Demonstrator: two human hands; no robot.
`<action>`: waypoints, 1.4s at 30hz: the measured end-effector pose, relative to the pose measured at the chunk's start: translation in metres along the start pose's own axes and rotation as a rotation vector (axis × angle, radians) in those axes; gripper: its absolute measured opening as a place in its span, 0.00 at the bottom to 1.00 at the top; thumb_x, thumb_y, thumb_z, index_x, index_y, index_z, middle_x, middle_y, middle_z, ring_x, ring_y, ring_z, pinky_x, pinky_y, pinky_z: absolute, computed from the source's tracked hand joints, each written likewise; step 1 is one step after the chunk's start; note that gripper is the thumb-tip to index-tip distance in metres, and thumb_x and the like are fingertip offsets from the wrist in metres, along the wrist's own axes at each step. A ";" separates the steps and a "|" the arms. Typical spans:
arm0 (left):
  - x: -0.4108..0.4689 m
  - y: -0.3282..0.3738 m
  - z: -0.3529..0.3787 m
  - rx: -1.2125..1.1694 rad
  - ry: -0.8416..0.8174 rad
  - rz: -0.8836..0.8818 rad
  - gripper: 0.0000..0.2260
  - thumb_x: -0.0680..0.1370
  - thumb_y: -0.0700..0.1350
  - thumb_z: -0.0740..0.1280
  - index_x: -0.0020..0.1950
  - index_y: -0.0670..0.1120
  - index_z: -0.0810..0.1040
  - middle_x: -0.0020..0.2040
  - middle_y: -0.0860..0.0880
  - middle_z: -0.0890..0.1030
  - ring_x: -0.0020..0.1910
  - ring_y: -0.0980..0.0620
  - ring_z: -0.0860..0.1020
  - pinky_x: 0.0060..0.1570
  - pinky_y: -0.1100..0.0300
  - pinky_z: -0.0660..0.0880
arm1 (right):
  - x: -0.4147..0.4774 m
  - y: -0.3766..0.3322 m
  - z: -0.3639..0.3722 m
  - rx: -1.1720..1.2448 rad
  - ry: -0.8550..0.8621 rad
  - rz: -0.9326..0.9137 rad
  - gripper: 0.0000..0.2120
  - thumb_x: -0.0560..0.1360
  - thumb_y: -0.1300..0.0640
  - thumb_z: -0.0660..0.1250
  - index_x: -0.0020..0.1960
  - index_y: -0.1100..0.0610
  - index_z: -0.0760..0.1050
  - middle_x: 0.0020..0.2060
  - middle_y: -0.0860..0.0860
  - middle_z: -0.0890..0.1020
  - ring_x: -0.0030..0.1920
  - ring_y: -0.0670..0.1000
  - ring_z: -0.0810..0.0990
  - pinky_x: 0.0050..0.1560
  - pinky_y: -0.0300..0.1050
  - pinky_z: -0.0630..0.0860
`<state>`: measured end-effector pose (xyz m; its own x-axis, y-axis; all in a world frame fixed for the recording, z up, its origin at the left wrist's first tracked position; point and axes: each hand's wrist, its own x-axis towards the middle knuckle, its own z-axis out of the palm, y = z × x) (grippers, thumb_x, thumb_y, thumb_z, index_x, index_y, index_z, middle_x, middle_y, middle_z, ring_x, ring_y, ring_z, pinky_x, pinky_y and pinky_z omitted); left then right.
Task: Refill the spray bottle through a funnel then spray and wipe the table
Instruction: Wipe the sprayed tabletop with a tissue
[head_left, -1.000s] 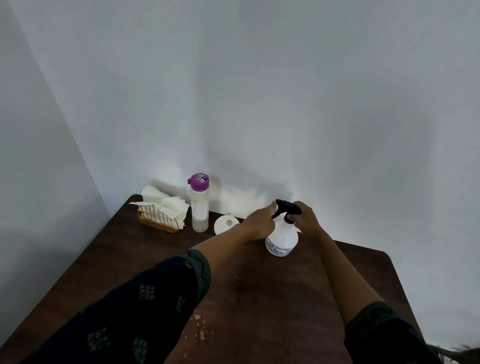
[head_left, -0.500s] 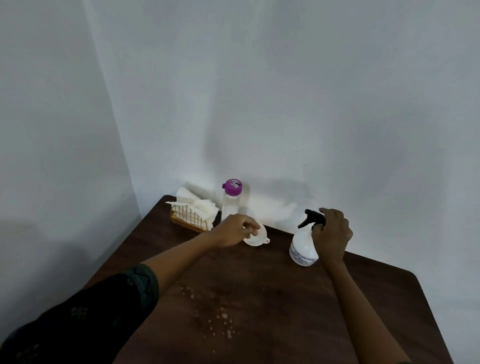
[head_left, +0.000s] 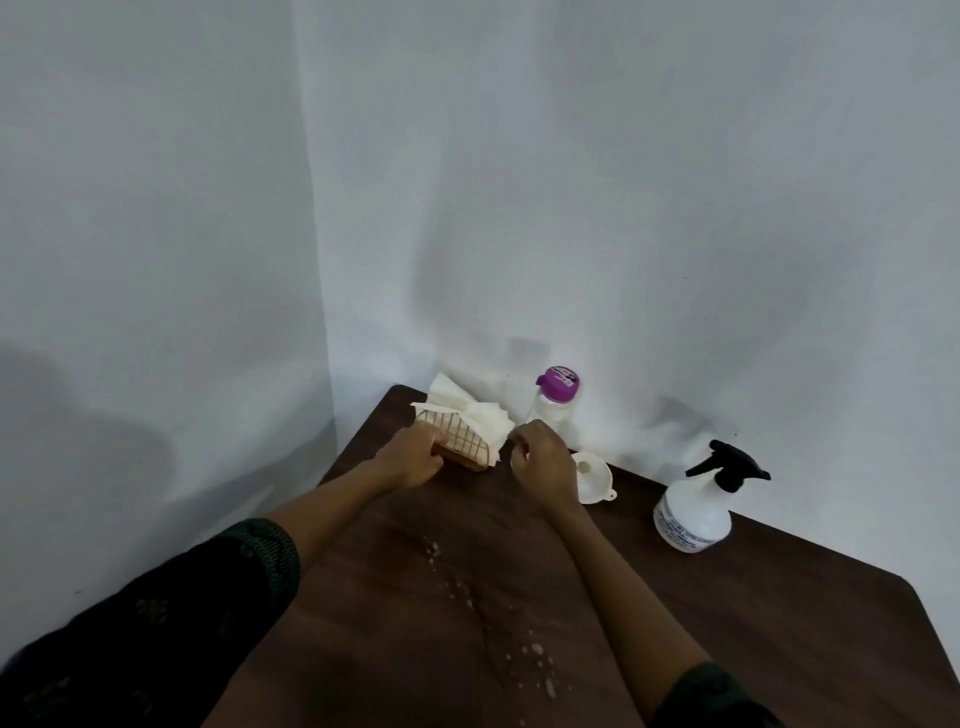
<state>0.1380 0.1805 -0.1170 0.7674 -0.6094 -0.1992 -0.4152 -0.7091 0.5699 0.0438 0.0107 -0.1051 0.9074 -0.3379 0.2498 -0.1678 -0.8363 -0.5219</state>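
Observation:
The white spray bottle (head_left: 695, 512) with a black trigger head stands alone at the right of the dark wooden table (head_left: 779, 623). A white funnel (head_left: 594, 477) lies on the table behind my right hand (head_left: 544, 464). That hand reaches toward the white napkins (head_left: 480, 418) in a wire holder (head_left: 456, 446); its fingers are curled at the napkins' edge, and a grip cannot be made out. My left hand (head_left: 410, 457) is closed on the holder's near left end. White droplets (head_left: 535, 660) speckle the table between my arms.
A clear bottle with a purple cap (head_left: 556, 397) stands behind the napkin holder, against the white wall. The table sits in a room corner, its left and far edges close to the walls.
My right hand has let go of the spray bottle and moved left to the napkins. My left hand went from the funnel to the napkin holder. The view has swung left.

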 end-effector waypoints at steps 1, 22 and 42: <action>0.004 -0.007 -0.001 0.030 0.006 -0.010 0.20 0.77 0.40 0.62 0.69 0.41 0.69 0.71 0.41 0.67 0.69 0.42 0.65 0.69 0.48 0.65 | 0.006 -0.003 0.010 -0.012 -0.036 0.032 0.11 0.74 0.66 0.61 0.53 0.64 0.79 0.51 0.57 0.81 0.52 0.56 0.78 0.48 0.49 0.75; 0.060 -0.041 -0.026 0.181 0.290 0.137 0.16 0.75 0.42 0.63 0.62 0.46 0.76 0.63 0.48 0.77 0.64 0.48 0.71 0.68 0.49 0.56 | 0.049 -0.024 0.056 -0.028 -0.001 0.337 0.13 0.79 0.58 0.59 0.59 0.61 0.76 0.56 0.57 0.77 0.55 0.58 0.77 0.52 0.50 0.73; 0.030 0.007 -0.085 -0.843 0.293 0.124 0.03 0.74 0.45 0.69 0.46 0.48 0.78 0.40 0.51 0.77 0.41 0.53 0.77 0.36 0.67 0.75 | 0.047 -0.069 -0.036 0.665 0.258 0.299 0.06 0.72 0.60 0.70 0.37 0.60 0.79 0.32 0.51 0.78 0.34 0.48 0.74 0.34 0.32 0.70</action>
<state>0.1998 0.1878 -0.0511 0.8829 -0.4670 0.0480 -0.0955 -0.0786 0.9923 0.0840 0.0376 -0.0280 0.7277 -0.6668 0.1606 -0.0506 -0.2857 -0.9570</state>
